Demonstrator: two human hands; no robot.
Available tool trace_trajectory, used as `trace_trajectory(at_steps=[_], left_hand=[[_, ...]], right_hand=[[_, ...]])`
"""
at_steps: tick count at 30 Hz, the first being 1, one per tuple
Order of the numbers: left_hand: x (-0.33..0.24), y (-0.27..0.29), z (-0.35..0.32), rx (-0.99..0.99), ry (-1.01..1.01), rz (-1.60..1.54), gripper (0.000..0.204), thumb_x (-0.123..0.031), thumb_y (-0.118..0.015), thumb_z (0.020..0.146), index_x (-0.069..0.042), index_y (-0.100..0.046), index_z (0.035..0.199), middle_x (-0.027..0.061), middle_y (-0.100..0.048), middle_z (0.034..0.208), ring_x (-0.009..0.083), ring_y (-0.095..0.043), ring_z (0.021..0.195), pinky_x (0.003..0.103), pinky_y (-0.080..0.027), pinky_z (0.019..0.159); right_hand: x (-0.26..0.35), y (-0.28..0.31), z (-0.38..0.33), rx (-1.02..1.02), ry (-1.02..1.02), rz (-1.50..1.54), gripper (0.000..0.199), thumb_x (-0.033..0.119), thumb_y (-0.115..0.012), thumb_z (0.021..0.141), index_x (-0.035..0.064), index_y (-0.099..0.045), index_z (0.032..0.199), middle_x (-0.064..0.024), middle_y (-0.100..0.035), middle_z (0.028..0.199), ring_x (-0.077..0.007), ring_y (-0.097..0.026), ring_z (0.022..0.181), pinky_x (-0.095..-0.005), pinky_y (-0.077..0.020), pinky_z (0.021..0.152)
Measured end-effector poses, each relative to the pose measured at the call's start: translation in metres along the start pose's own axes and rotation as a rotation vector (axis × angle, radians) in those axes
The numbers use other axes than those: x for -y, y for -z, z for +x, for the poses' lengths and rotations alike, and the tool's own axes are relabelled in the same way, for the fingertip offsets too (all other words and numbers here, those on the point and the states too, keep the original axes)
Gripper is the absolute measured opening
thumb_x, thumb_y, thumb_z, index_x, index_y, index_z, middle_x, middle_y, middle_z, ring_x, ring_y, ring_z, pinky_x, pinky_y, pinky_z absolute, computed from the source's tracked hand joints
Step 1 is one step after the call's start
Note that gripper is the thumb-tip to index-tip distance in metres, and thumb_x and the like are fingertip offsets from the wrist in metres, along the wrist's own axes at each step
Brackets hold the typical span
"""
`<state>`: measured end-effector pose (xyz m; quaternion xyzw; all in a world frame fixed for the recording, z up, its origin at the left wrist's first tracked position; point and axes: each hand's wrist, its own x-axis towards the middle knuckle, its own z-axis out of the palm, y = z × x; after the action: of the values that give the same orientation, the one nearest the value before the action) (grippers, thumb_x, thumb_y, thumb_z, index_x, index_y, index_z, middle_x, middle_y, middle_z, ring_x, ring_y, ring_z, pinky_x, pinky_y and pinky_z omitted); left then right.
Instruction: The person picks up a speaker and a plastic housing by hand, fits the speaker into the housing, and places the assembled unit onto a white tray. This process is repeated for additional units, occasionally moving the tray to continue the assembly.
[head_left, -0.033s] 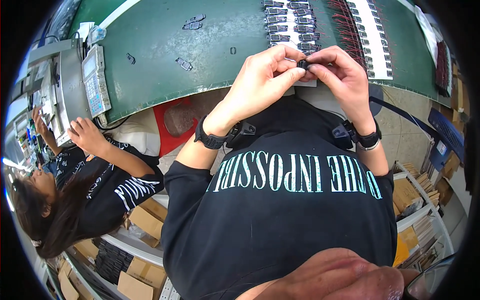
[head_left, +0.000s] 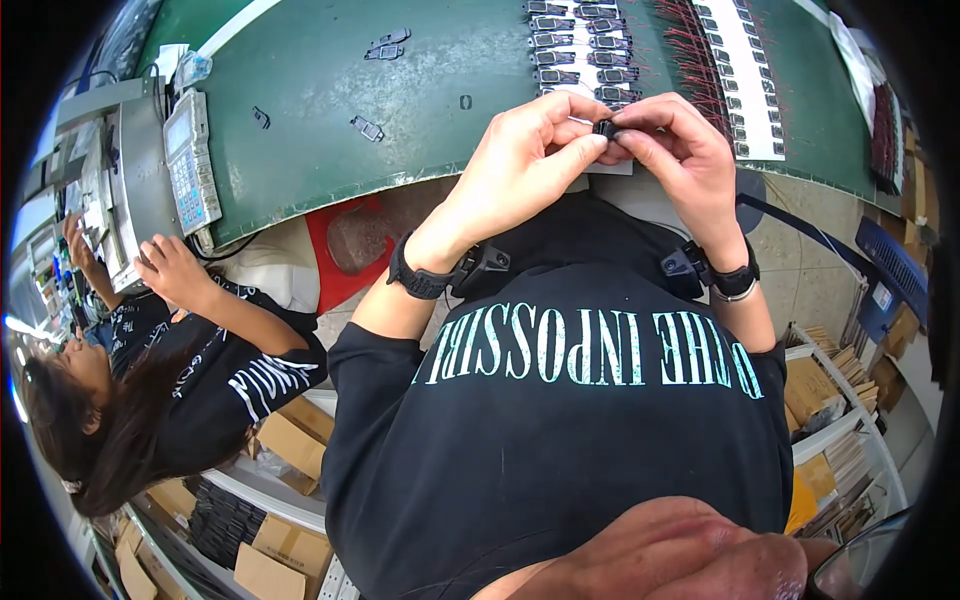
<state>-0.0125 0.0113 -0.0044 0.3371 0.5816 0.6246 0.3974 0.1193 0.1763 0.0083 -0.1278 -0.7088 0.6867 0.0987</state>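
My left hand (head_left: 530, 152) and my right hand (head_left: 688, 150) meet over the near edge of the green table (head_left: 290, 100). Between their fingertips they pinch a small black part (head_left: 605, 128); the fingers cover much of it, and its exact kind is unclear. Just beyond my hands lie rows of small black rectangular parts (head_left: 556, 76) with thin wires, set on white strips. To the left on the table are several loose black parts (head_left: 366, 128) and a tiny dark frame-shaped piece (head_left: 466, 101).
Farther right, a white strip (head_left: 765, 145) carries small dark pieces with red wires (head_left: 688, 55). A keypad device (head_left: 190, 165) stands at the table's left end, beside a co-worker (head_left: 200, 350). Shelves with cardboard boxes (head_left: 285, 545) are behind me; a blue plastic chair (head_left: 893, 265) is at right.
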Motion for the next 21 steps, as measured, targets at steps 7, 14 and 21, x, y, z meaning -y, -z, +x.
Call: trace_trajectory(at_steps=[7,14,21], left_hand=[[-0.004,-0.005,-0.001,-0.018,0.059,-0.154,0.022,-0.008,-0.053,0.100,0.007,-0.058,0.116,0.0137,-0.075,0.095,0.0152,-0.073,0.096,0.027,-0.056,0.084],[0.000,-0.006,0.001,-0.039,0.079,-0.154,0.022,-0.008,-0.052,0.100,0.007,-0.059,0.115,0.0127,-0.075,0.093,0.0156,-0.073,0.095,0.027,-0.056,0.083],[0.001,-0.006,-0.001,-0.068,0.115,-0.165,0.023,-0.009,-0.054,0.099,0.007,-0.059,0.115,0.0121,-0.075,0.091,0.0143,-0.073,0.093,0.026,-0.055,0.080]], right_hand=[[-0.009,0.001,-0.001,-0.047,0.362,-0.361,0.018,-0.006,-0.066,0.091,-0.0023,-0.069,0.108,-0.0097,-0.063,0.114,-0.0137,-0.065,0.099,-0.0251,-0.0547,0.084],[-0.012,-0.010,-0.004,-0.176,0.199,-0.295,0.020,-0.006,-0.068,0.089,-0.0008,-0.069,0.108,-0.0094,-0.064,0.113,-0.0148,-0.066,0.099,-0.0253,-0.0553,0.083],[-0.007,-0.013,-0.007,-0.173,0.295,-0.424,0.021,-0.006,-0.070,0.087,-0.0009,-0.068,0.108,-0.0100,-0.065,0.112,-0.0155,-0.066,0.100,-0.0265,-0.0566,0.084]])
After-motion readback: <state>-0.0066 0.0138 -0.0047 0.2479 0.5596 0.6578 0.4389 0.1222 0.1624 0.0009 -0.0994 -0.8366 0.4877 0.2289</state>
